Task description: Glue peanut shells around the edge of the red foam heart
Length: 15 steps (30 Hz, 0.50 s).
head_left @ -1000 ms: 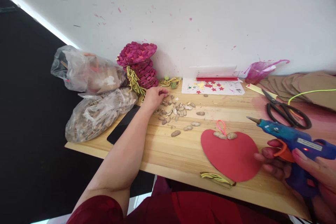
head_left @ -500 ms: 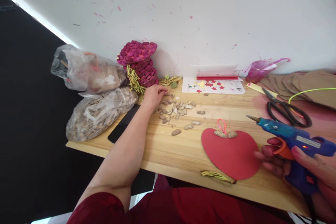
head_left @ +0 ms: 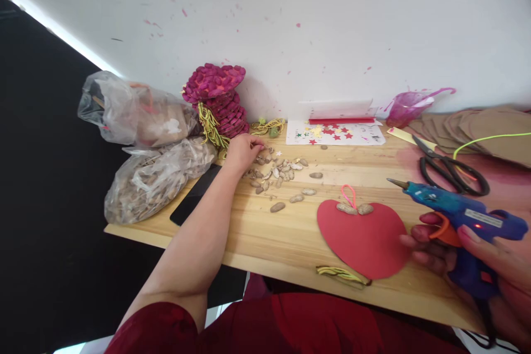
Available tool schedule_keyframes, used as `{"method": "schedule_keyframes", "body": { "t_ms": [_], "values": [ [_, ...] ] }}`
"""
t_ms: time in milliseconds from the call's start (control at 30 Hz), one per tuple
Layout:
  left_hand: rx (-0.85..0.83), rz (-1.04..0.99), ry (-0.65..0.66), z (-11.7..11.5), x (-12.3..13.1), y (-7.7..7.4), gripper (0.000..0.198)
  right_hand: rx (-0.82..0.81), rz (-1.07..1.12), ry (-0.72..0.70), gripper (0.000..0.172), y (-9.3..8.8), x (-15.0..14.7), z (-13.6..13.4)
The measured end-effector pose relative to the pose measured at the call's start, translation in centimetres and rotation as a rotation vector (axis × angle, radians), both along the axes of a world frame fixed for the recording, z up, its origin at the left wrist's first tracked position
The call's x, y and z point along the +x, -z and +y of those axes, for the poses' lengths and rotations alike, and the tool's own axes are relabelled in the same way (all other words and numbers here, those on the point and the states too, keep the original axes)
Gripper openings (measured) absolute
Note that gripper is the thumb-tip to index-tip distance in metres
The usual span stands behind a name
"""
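Note:
My left hand point(head_left: 245, 150) reaches to the far side of a scatter of peanuts point(head_left: 282, 168), its fingers pinched together; whatever lies between them is hidden. In my right hand point(head_left: 440, 243) is a blue glue gun point(head_left: 460, 213) with an orange trigger and a lit red light, its nozzle pointing left. Below the nozzle lies a red heart-shaped card point(head_left: 365, 243) with a pink loop point(head_left: 349, 194) at its top notch. Two peanuts point(head_left: 355, 208) sit side by side on the card beneath the loop. My right fingertips are close to the card's right edge.
Plastic bags point(head_left: 153, 182) and a dark flat device point(head_left: 193, 199) occupy the left. Behind stand stacked magenta peanut-covered pieces point(head_left: 219, 94). Star cutouts point(head_left: 332, 131) lie on white paper. Black scissors point(head_left: 454, 168), brown card pieces point(head_left: 493, 133) and a pink-stained cup point(head_left: 406, 108) are right; yarn point(head_left: 342, 275) lies in front.
The view has shifted slightly. My left hand stays at the peanuts, and my right hand still holds the glue gun in nearly the same place.

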<state>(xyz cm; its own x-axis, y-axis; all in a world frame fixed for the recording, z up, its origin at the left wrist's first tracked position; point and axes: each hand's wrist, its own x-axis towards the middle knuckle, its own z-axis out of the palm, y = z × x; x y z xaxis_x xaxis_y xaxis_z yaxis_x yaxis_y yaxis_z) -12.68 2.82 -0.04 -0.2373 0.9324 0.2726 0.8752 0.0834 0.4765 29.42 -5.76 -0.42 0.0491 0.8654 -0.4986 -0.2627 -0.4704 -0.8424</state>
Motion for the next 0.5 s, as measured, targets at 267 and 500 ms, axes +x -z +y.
{"method": "schedule_keyframes", "body": {
  "t_ms": [267,500],
  "values": [
    [0.020,0.002,-0.036,-0.2,-0.1,-0.3,0.014,0.003,-0.036,0.027,0.057,-1.6,-1.1,-0.2],
    [0.074,0.024,-0.098,-0.4,-0.8,-0.7,0.041,-0.014,-0.017,0.045,0.056,-1.9,-1.3,-0.4]
  ]
}}
